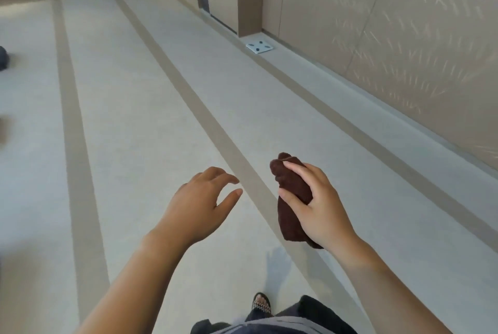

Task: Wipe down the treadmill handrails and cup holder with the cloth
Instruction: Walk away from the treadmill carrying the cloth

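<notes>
I am holding the cloth bunched in my right hand, with fingers and thumb curled round its middle and a loose tail hanging below the palm. My left hand is hovering just beside it, holding nothing, its fingers spread and loosely bent. I am looking down at a striped floor. No treadmill, handrail or cup holder is showing, so I am judging the wiping not yet begun. To do this step well, I am planning to find the machine first, then open the cloth flatter so a broad face meets the handrail.
</notes>
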Motion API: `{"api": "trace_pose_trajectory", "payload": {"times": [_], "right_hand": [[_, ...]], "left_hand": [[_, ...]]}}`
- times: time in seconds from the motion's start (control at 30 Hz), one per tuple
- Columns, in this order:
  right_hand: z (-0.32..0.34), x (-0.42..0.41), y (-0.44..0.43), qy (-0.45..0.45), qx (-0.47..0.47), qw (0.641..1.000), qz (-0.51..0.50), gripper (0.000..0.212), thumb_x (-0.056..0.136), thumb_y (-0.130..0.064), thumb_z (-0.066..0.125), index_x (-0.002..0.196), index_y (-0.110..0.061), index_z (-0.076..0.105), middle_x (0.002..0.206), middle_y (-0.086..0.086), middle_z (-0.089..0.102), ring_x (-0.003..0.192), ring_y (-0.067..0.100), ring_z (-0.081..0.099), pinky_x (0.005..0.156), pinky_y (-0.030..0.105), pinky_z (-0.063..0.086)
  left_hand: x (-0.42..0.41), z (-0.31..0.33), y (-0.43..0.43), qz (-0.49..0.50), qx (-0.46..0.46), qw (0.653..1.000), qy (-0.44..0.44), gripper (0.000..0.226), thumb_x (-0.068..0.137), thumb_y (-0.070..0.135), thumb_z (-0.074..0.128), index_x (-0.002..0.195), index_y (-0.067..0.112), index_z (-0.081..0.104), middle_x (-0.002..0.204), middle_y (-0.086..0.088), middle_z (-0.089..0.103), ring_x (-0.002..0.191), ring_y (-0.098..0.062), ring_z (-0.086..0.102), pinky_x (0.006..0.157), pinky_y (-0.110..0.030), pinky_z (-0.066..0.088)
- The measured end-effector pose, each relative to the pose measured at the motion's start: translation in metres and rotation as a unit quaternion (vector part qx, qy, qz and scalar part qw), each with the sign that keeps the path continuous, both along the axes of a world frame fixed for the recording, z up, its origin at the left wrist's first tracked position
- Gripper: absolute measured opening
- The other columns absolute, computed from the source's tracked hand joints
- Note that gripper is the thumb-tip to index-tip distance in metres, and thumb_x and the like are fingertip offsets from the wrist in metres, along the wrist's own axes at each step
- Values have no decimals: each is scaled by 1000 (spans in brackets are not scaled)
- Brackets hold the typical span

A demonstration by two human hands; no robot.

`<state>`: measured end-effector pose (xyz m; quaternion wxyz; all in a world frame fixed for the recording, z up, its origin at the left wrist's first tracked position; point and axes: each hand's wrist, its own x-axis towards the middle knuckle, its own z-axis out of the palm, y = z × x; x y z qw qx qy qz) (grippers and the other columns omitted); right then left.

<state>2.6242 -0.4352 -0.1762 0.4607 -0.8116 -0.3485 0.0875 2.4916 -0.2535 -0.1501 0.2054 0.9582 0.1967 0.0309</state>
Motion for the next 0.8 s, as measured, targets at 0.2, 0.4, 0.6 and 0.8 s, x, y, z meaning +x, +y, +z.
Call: {"api": "trace_pose_trajectory", "payload": {"times": [0.2,0.4,0.6,0.8], "right_hand": [[8,117,147,3,-6,996,88,44,85,-37,63,126,-43,49,130,-17,46,116,-6,44,93,0,28],[1,231,302,3,15,990,142,44,86,-39,63,127,-42,50,129,-17,47,118,-6,44,97,5,31],[22,373,424,-9,31,995,99,44,85,-35,64,126,-42,51,129,-17,48,117,-6,45,95,3,30],[20,510,509,-22,21,999,42,45,84,-42,61,128,-41,49,128,-16,47,118,-3,45,95,2,30]], "left_hand": [[99,-6,118,76,-12,997,-15,37,91,52,37,119,35,54,127,13,50,97,-10,53,85,-34,46],[216,-20,256,115,-8,993,-26,39,90,54,36,118,35,54,126,11,51,100,-13,54,85,-35,46],[371,6,396,74,8,997,-37,39,91,52,36,119,33,54,128,11,51,92,-12,53,82,-33,44],[524,8,495,5,-5,999,-32,39,90,54,35,119,35,54,128,13,51,81,-6,48,83,-32,45]]}}
